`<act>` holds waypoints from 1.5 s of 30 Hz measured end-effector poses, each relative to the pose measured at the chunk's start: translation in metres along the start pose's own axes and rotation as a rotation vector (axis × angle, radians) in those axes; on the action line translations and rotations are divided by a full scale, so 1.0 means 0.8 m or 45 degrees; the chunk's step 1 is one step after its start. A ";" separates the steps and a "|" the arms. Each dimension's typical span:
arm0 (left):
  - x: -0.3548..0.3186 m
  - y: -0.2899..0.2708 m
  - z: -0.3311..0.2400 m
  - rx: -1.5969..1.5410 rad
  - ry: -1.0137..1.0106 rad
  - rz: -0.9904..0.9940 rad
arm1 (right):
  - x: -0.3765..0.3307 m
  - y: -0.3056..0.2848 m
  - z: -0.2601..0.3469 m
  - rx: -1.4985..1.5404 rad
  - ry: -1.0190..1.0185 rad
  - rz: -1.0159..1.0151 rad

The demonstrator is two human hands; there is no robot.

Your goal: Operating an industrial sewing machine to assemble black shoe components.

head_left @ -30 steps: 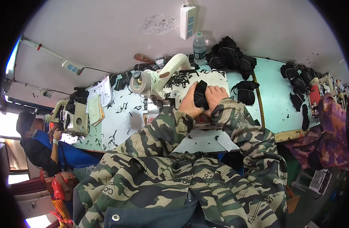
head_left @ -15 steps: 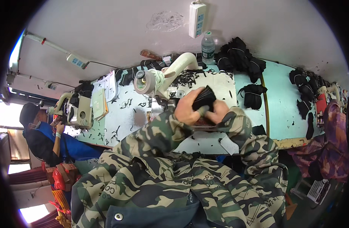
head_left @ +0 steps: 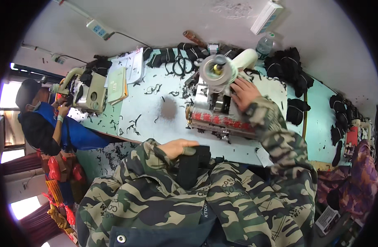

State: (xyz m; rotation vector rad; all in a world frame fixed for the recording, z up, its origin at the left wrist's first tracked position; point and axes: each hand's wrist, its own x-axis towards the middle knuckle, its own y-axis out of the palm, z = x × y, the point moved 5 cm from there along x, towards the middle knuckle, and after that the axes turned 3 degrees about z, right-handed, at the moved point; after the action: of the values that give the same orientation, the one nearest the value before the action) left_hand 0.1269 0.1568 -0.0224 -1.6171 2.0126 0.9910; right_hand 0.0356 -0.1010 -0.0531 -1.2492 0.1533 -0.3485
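Note:
My left hand (head_left: 177,149) is closed on a stack of black fabric pieces (head_left: 191,165), low in front of my jacket and below the table's front edge. The thumb lies over the top of the stack; the other fingers are mostly hidden. Farther up, my right hand (head_left: 245,93) rests at the right side of the sewing machine (head_left: 215,99), next to its head. Its fingers are stretched out and nothing shows in them. A spool of pale thread (head_left: 217,70) sits on top of the machine, hiding part of the head.
Tied black fabric bundles (head_left: 288,68) lie along the table's back and right. Scissors (head_left: 182,66), papers (head_left: 133,66) and a water bottle (head_left: 264,45) stand or lie near the wall. Black scraps litter the table (head_left: 146,111). At left, a person (head_left: 41,119) works at another machine.
Both hands were together on the black stack before the machine. Now the left hand has brought it down toward my body, and the right hand is at the machine. The view has turned left.

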 end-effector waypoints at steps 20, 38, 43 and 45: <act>0.096 -0.093 -0.046 0.447 0.244 0.213 | -0.066 0.056 0.148 1.515 0.898 -0.049; 0.163 -0.129 -0.090 1.161 0.063 0.013 | -0.025 0.013 0.086 0.305 0.513 0.194; 0.115 -0.123 -0.080 0.579 0.292 0.403 | -0.049 -0.064 0.068 0.232 0.377 -0.661; 0.108 -0.121 -0.072 0.539 0.232 0.333 | -0.068 -0.100 0.060 0.082 0.312 -0.723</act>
State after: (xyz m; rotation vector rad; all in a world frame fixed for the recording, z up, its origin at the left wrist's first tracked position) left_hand 0.2038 0.0472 -0.0691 -1.2774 2.4012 0.4567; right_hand -0.0148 -0.0608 0.0334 -1.1682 -0.0086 -0.9914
